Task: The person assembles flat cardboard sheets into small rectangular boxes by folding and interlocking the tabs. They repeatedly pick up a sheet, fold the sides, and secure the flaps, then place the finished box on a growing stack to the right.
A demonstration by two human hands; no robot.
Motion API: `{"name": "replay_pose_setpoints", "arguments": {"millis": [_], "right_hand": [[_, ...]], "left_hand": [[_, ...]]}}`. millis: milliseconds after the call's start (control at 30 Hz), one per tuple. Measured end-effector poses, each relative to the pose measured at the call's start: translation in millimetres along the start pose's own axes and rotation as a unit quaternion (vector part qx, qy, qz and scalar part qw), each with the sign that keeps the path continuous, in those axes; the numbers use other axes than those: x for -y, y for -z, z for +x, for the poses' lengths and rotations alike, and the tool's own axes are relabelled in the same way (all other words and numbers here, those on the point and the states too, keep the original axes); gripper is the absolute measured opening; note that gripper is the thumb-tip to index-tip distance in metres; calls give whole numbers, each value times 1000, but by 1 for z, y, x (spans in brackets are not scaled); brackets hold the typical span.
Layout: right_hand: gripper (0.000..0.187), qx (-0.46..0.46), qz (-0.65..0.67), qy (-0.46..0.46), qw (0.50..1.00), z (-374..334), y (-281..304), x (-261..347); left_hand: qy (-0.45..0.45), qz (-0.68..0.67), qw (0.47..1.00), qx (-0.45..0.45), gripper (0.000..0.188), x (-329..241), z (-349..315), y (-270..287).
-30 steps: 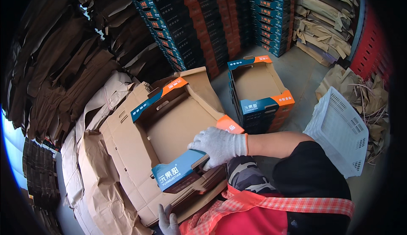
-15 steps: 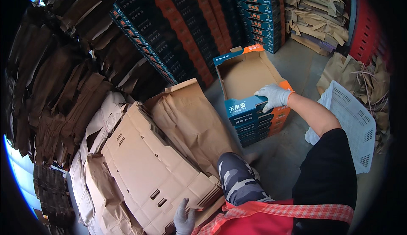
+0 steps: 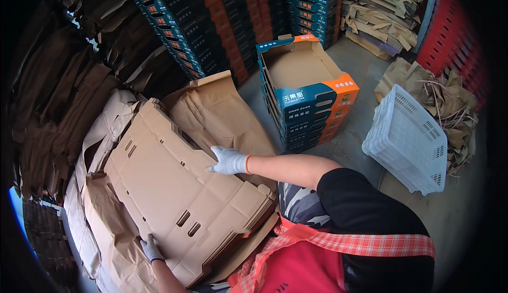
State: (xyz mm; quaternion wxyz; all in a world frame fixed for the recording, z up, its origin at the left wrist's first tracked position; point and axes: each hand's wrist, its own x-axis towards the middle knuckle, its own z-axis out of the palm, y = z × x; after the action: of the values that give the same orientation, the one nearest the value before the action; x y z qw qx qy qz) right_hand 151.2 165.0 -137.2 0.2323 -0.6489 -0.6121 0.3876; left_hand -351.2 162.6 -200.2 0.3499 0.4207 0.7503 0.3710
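A stack of flat, die-cut brown cardboard blanks (image 3: 164, 166) lies before me, tilted on brown wrapping paper (image 3: 222, 113). My left hand (image 3: 152, 249), in a pale knit glove, touches the stack's lower left edge, fingers slightly apart. At the opposite edge my right hand (image 3: 228, 161), gloved alike with an orange cuff, rests its outstretched fingers on the top blank. Neither hand holds a blank lifted. Beyond my right arm stands a short pile of folded teal-and-orange cartons (image 3: 312, 105); the top one is open and shows a bare brown inside.
Tall stacks of similar cartons (image 3: 211, 23) rise behind. Brown bundles (image 3: 53, 97) fill the left side. On the right, a white perforated plastic crate (image 3: 407, 139) sits beside crumpled paper (image 3: 447, 102), with red crates (image 3: 455, 44) behind. Paper-wrapped bundles (image 3: 381, 12) are piled at the back.
My right hand has left the top carton and moved left to the blanks. The left hand has shifted from their near end to the left edge. The view has shifted too.
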Motion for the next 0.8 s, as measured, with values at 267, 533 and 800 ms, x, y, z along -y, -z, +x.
{"name": "replay_pose_setpoints", "arguments": {"millis": [267, 533, 800], "right_hand": [[84, -32, -75, -37, 996, -8, 4, 34], [44, 152, 219, -85, 960, -3, 25, 11], [63, -10, -164, 264, 951, -44, -63, 48]], "left_hand": [[-58, 24, 997, -45, 45, -8, -38, 32], [125, -296, 936, 146, 30, -63, -125, 17], [-151, -100, 983, -39, 74, -98, -142, -106]]}}
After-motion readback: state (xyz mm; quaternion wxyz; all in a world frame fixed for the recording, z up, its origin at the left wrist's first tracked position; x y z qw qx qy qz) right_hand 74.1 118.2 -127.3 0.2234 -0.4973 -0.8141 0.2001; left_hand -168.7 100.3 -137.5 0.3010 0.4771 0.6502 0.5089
